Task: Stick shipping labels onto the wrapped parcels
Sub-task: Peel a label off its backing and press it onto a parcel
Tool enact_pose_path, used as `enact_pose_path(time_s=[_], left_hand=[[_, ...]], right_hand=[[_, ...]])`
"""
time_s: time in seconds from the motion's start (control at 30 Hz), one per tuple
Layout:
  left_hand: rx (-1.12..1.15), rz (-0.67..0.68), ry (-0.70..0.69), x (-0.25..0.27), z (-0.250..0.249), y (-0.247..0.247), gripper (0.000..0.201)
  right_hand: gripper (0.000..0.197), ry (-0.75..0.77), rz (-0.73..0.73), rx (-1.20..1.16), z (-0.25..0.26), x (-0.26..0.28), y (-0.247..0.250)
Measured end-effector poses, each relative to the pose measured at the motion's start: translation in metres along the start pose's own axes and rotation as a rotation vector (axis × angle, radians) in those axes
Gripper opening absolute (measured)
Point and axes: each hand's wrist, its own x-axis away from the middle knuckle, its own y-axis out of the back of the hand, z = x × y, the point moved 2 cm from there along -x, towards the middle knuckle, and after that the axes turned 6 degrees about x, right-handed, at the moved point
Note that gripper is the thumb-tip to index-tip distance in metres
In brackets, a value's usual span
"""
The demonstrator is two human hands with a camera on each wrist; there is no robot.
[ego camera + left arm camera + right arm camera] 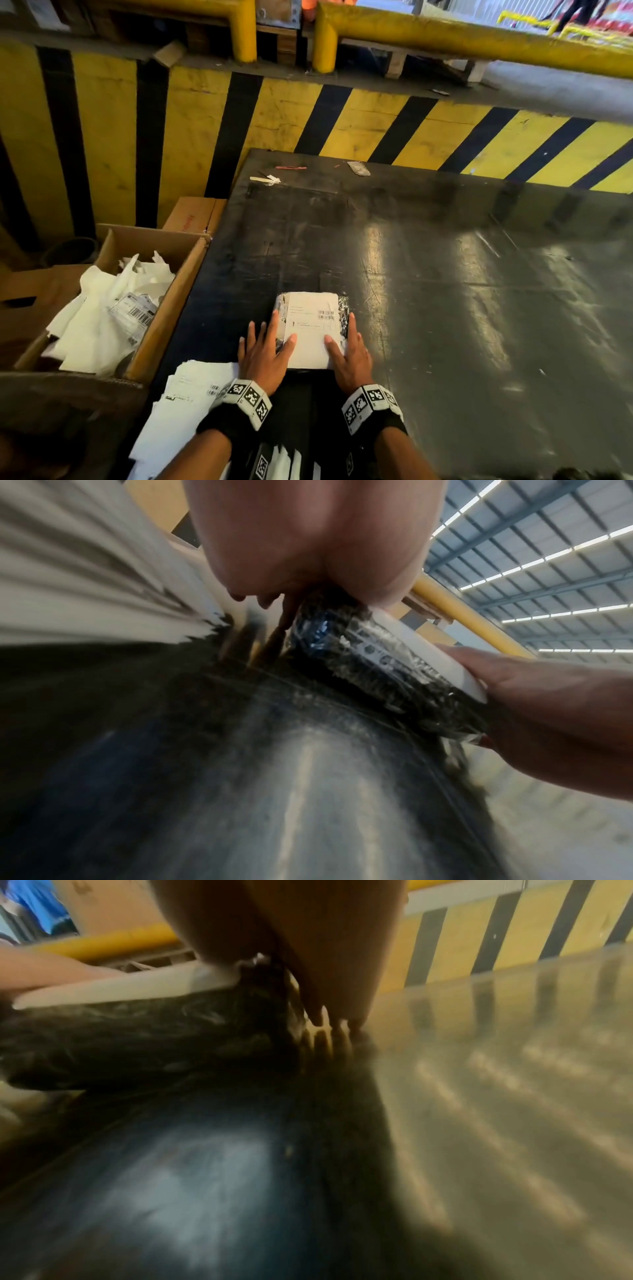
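Parcel (313, 330), wrapped in dark film, lies on the counter (445, 274) with its label (310, 329) on top. Left hand (263, 353) and right hand (349, 356) press it with flat, straight fingers. Uneven pressure could crease the label. Loose sheets (191, 394) crowd the left; a carton (113, 301) stands beyond.

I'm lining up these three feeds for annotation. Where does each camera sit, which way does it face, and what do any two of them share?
Head: worn on the head, looking forward and down at the black table; shows left hand and right hand flat on the labelled parcel.
Left wrist: low, looking along the left hand at the parcel's side; the right hand shows too.
Right wrist: low, looking along the right hand at the parcel.
Shared: all three show the parcel with its white shipping label.
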Motion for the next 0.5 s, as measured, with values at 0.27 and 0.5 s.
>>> enact_pose_path(time_s=[0.27,0.5], left_hand=[[0.163,-0.048,0.007,0.005,-0.005,0.003,0.063],[0.362,-0.155,-0.175,0.044,-0.037,0.042,0.061]], right_hand=[[0.073,0.034,0.072,-0.358,-0.007,-0.006,-0.013],[0.062,0.168,-0.012,-0.613,0.029,0.043,0.032]])
